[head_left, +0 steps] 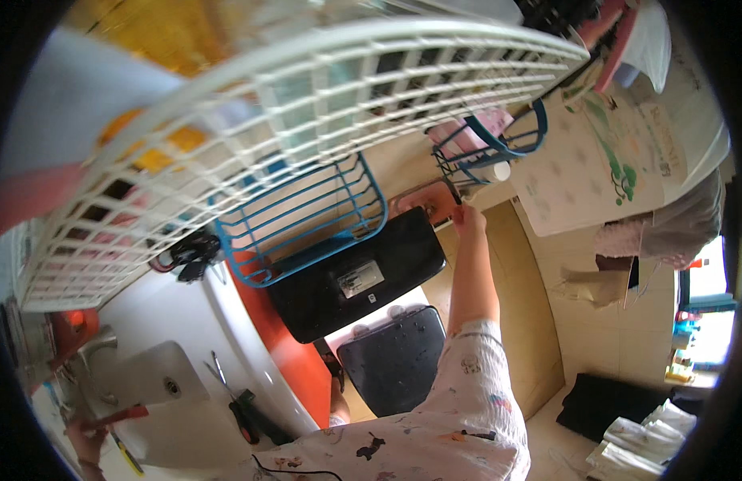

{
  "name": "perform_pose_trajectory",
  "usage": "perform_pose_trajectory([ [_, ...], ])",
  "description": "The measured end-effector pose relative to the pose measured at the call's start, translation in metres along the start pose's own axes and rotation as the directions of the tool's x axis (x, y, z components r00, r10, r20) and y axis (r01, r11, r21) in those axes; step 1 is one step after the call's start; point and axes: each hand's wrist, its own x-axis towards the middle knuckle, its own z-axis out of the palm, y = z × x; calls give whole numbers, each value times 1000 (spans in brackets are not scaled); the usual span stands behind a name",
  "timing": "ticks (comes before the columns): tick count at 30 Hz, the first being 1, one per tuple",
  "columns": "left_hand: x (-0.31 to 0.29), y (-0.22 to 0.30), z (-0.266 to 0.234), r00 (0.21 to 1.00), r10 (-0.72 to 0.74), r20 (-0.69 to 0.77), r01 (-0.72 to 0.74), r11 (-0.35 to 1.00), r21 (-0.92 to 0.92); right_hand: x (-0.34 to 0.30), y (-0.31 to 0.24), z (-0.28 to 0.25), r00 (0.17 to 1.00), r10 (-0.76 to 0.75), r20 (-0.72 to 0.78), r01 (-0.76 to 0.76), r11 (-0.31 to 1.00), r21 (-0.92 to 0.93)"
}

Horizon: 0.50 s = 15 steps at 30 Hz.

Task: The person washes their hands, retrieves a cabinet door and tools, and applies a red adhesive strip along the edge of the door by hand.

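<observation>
My right arm stretches forward past a black toilet tank (395,256). At its end my right hand (468,218) is closed at the right end of a pinkish-orange tray (429,200). Something small and dark shows by its fingertips, too unclear to name. Down between an orange panel (295,353) and the black toilet lid (395,361) is my left hand (337,389), mostly in shadow, its fingers hidden. A clear plate (361,278) is on the tank. Water drops dot the lid.
A white wire basket (323,92) hangs overhead, close to a blue wire basket (307,220). A smaller blue rack (499,144) holds a pink packet. At left, a screwdriver (244,421) lies beside the sink (150,377). A pale bag (604,164) hangs at right.
</observation>
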Motion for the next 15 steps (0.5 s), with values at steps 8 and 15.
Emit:
perform_pose_trajectory([
  [8,7,97,-40,993,-59,-98,71,990,123,-229,22,-50,911,54,410,65,960,-271],
  [15,14,84,-36,944,156,-289,-194,975,-106,-429,13,-34,485,406,774,372,705,-603],
])
